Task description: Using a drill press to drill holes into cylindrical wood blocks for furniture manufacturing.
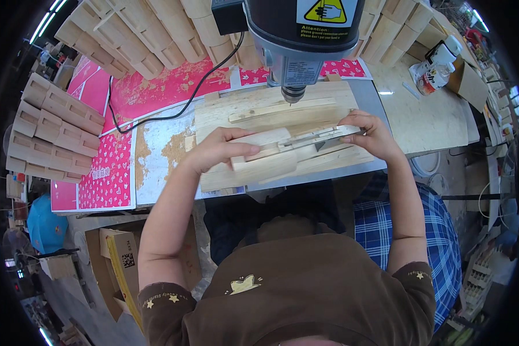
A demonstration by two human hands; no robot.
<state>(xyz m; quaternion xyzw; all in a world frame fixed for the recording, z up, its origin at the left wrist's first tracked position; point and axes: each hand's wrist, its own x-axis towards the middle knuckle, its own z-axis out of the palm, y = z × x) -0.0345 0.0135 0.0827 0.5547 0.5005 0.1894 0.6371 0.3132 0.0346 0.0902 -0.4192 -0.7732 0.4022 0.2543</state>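
Holds a pale wooden block (pixel 264 167) in the left hand (pixel 218 149), closed firmly around the block's left end, with the thumb pressed along the upper face and the fingers over the far side. Leaves most of the block uncovered to the right of that grip, pointing toward the right hand (pixel 375 134). Pinches the right end of a slim, light-coloured bar (pixel 317 137) between the right thumb and fingers, closed on it without a visible gap. Has the bar slanting leftward from those fingertips to meet the block near the left thumb, with a dark wedge (pixel 322 146) showing just below its middle. Cannot tell, through the blur, whether the bar sits inside the block or only lies across it.

Has both pieces over a broad wooden board (pixel 216 112), nearer to the body than a narrow wooden strip (pixel 282 109) and the drill chuck (pixel 293 92) of the drill press (pixel 277 40). Cannot tell whether the block touches the board.

Faces stacked recessed blocks (pixel 55 130) to the left, above pink printed sheets (pixel 106 181), with a black cable (pixel 179 115) curving between these and the board. Wears a brown T-shirt (pixel 323 277), with blue plaid cloth (pixel 444 242) beside the right arm.
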